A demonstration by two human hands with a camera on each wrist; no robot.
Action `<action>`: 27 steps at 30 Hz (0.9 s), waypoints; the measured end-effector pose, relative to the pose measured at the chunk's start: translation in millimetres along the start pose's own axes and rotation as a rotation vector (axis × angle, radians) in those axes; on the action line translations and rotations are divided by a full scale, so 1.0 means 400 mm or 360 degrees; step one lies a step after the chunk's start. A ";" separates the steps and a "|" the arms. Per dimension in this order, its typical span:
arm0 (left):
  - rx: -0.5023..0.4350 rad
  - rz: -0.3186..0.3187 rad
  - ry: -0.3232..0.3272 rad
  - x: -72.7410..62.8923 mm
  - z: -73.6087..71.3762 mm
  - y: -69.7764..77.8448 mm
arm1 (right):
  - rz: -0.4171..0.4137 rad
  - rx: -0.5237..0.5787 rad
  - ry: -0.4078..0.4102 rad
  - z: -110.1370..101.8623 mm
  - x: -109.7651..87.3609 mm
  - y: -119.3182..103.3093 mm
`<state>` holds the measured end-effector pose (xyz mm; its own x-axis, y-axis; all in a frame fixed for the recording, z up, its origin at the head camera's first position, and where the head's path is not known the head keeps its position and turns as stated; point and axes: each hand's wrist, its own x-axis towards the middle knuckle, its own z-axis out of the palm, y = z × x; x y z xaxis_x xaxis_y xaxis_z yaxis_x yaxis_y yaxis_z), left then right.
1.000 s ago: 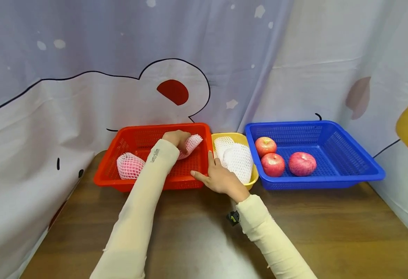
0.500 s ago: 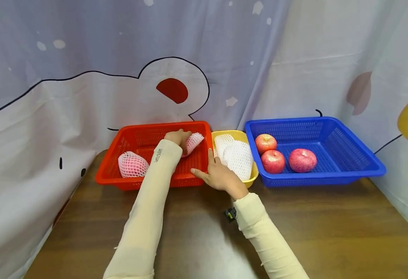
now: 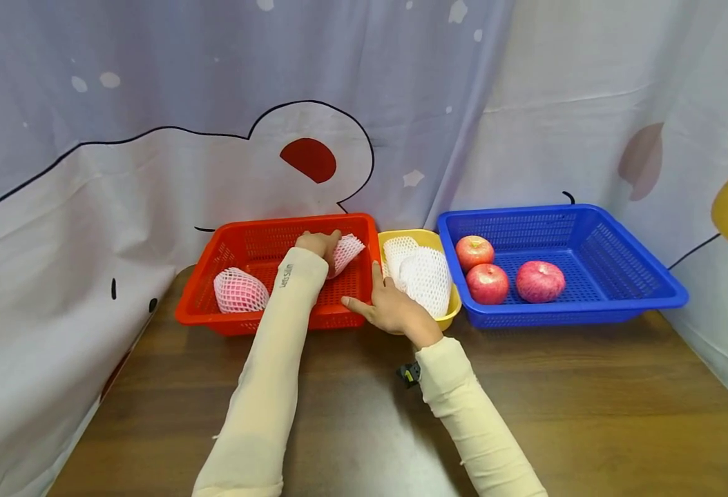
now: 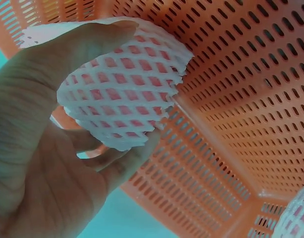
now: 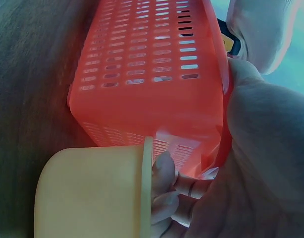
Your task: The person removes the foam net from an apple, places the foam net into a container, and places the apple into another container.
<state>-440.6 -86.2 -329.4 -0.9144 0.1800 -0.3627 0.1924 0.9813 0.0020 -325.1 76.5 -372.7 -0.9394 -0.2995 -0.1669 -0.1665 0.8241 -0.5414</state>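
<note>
In the head view, my left hand [image 3: 318, 246] reaches into the red basket [image 3: 280, 222]. It grips a reddish apple in a white foam net [image 4: 120, 94]. The left wrist view shows the thumb across the top of the net and the fingers around its underside. A second netted apple [image 3: 240, 290] lies at the basket's left end. My right hand [image 3: 395, 310] rests on the red basket's near right corner, with thumb and index finger spread along two rims. In the right wrist view its other fingertips lie beside the yellow basket [image 5: 92, 193].
The yellow basket, beside the red one, holds several white foam nets [image 3: 426, 279]. At the right, a blue basket [image 3: 581, 314] contains three bare apples [image 3: 539, 281]. A patterned curtain [image 3: 215, 83] hangs behind, and the wooden table [image 3: 351, 414] extends in front.
The view has shifted slightly. My left hand and the netted apple have moved a little right and up in the picture. My right hand keeps its place on the basket corner.
</note>
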 end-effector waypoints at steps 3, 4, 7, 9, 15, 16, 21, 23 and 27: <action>0.0031 0.0004 0.0005 0.008 -0.001 0.003 | 0.0002 -0.0001 -0.0006 -0.004 -0.001 -0.001; 0.0026 0.0002 0.0003 0.011 -0.001 0.003 | 0.0002 -0.0002 -0.0007 -0.005 -0.001 -0.002; 0.0017 -0.0002 -0.0006 0.025 0.003 0.004 | -0.0003 0.0003 -0.0012 -0.007 0.000 -0.002; 0.0024 -0.0002 -0.0014 0.035 0.009 0.003 | -0.0005 0.0002 -0.0019 -0.006 -0.001 -0.002; -0.0002 0.0021 -0.0022 0.049 0.037 -0.006 | -0.0001 0.0010 -0.0013 0.010 -0.009 -0.002; -0.0009 0.0022 -0.0020 0.050 0.043 -0.010 | 0.0000 0.0019 -0.0010 0.014 -0.010 -0.002; -0.0023 0.0011 -0.0010 0.045 0.051 -0.025 | 0.0000 0.0013 0.0000 0.023 -0.009 -0.004; -0.0021 0.0020 -0.0001 0.040 0.040 -0.024 | 0.0006 0.0007 0.0011 0.019 -0.008 -0.005; -0.0027 0.0055 0.0008 0.032 0.011 -0.018 | 0.0019 0.0004 0.0018 0.005 -0.006 -0.002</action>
<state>-452.2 -91.3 -338.4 -0.9092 0.2140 -0.3572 0.2177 0.9756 0.0305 -322.2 75.6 -373.7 -0.9446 -0.2842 -0.1639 -0.1547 0.8263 -0.5416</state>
